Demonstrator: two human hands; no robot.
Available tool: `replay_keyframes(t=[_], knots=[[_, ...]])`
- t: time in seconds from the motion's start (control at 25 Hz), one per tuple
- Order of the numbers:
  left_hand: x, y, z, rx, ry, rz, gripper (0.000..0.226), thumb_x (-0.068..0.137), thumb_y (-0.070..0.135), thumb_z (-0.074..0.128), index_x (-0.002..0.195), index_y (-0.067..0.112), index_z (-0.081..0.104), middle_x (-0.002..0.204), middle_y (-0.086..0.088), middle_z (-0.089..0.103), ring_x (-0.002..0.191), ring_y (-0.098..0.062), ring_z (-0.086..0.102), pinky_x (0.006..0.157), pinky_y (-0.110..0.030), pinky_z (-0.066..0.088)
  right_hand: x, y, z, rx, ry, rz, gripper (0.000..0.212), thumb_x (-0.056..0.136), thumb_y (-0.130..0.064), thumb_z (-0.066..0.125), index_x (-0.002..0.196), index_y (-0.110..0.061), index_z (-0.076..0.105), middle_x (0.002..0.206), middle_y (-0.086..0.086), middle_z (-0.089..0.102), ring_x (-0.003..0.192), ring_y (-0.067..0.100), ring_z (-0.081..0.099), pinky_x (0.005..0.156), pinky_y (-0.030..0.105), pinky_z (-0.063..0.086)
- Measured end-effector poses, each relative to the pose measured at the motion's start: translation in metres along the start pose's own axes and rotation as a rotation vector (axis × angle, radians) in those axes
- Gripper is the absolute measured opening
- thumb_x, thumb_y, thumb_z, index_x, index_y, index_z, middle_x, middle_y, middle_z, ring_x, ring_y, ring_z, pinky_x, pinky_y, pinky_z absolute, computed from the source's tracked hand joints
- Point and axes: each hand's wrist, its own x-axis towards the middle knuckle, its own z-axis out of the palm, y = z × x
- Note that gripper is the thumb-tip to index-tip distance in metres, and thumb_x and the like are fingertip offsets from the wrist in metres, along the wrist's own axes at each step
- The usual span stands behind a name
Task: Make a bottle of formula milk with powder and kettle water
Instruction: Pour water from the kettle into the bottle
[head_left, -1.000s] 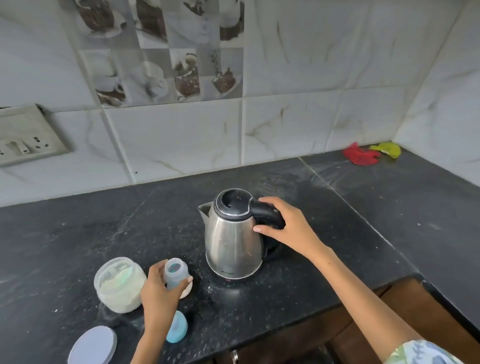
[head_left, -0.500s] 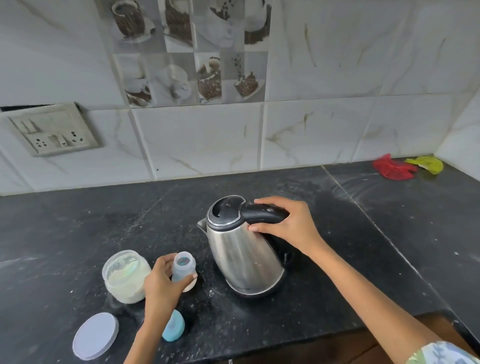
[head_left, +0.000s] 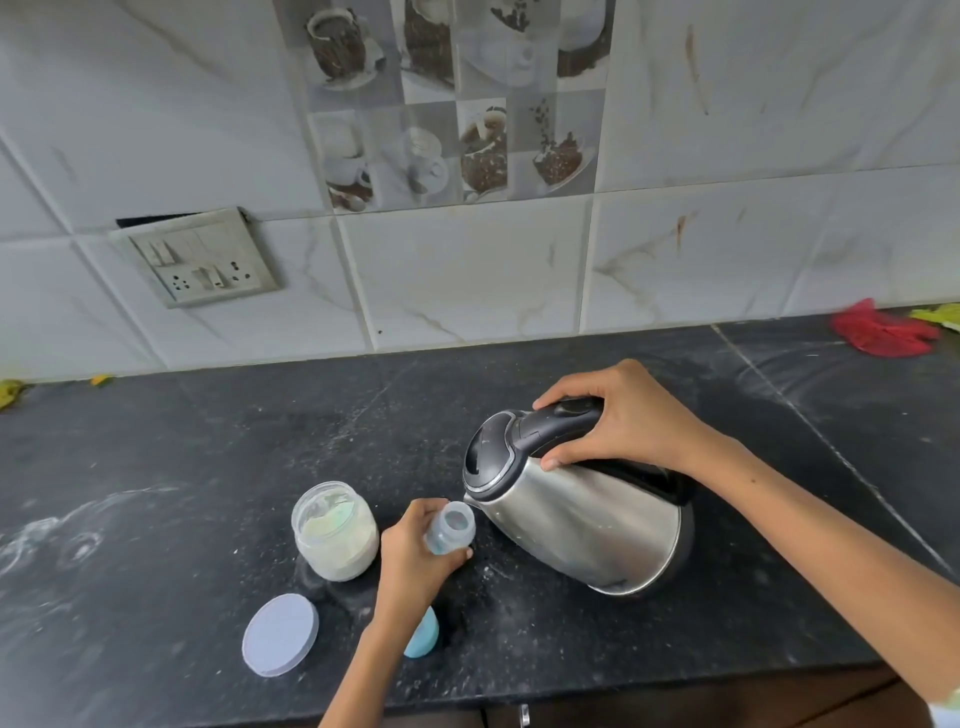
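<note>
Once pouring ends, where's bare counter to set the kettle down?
Bare counter right of the kettle, before the red cloth; also behind it toward the wall. Crowded left: bottle, powder jar, jar lid, blue cap.

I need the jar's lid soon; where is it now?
In the head view, the round grey lid lies flat on the counter, front-left, below the powder jar.

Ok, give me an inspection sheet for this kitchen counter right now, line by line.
Surface: black stone counter, dusted with white powder.
Job's things: steel kettle tilted, spout at open baby bottle; open powder jar beside it; jar lid lying flat; blue bottle cap.
Clutter: red cloth at the far right.
Hands: left hand holds the bottle; right hand grips the kettle handle.
Cables: nothing seen.
Surroundings: tiled wall, switch plate.
</note>
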Motion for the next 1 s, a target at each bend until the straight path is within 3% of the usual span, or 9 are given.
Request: replay_keyframes(t=[0.2, 0.36, 0.48, 0.8, 1.0], knots=[[0.002, 0.001, -0.002, 0.023, -0.034, 0.032, 0.05, 0.057, 0.009, 0.085, 0.099, 0.022, 0.062, 0.094, 0.012, 0.07, 0.087, 0.003, 0.063, 0.073, -0.017, 0.052, 0.01, -0.011, -0.001, -0.091, -0.076, -0.014, 0.048, 0.057, -0.045, 0.088, 0.101, -0.032, 0.073, 0.084, -0.017, 0.074, 0.079, 0.003, 0.066, 0.078, 0.032, 0.052], [0.004, 0.004, -0.002, 0.059, -0.07, 0.085, 0.049, 0.056, 0.01, 0.085, 0.097, 0.024, 0.061, 0.091, 0.013, 0.07, 0.083, 0.001, 0.064, 0.069, -0.014, 0.05, 0.017, -0.019, 0.0, -0.163, -0.134, -0.023, 0.047, 0.058, -0.045, 0.088, 0.1, -0.03, 0.073, 0.082, -0.015, 0.073, 0.076, 0.004, 0.064, 0.074, 0.024, 0.049], [0.008, 0.001, -0.002, 0.046, -0.076, 0.077, 0.05, 0.054, 0.012, 0.086, 0.096, 0.024, 0.062, 0.09, 0.014, 0.07, 0.082, 0.0, 0.065, 0.07, -0.02, 0.053, 0.02, -0.022, 0.001, -0.191, -0.168, -0.01, 0.046, 0.059, -0.046, 0.087, 0.1, -0.03, 0.072, 0.081, -0.016, 0.072, 0.075, 0.002, 0.062, 0.07, 0.017, 0.046], [0.011, 0.0, -0.005, 0.026, -0.095, 0.062, 0.051, 0.053, 0.01, 0.086, 0.094, 0.028, 0.062, 0.089, 0.016, 0.07, 0.083, 0.003, 0.064, 0.072, -0.021, 0.054, 0.027, -0.025, 0.003, -0.233, -0.209, 0.008, 0.046, 0.058, -0.049, 0.086, 0.098, -0.031, 0.072, 0.071, -0.021, 0.065, 0.073, -0.001, 0.059, 0.063, 0.016, 0.042], [0.014, 0.0, -0.008, 0.031, -0.109, 0.067, 0.051, 0.052, 0.01, 0.088, 0.094, 0.025, 0.063, 0.089, 0.017, 0.069, 0.084, 0.008, 0.062, 0.069, -0.008, 0.047, 0.03, -0.029, 0.003, -0.248, -0.231, 0.022, 0.044, 0.058, -0.048, 0.086, 0.097, -0.032, 0.072, 0.071, -0.017, 0.067, 0.076, -0.002, 0.057, 0.064, 0.022, 0.045]])
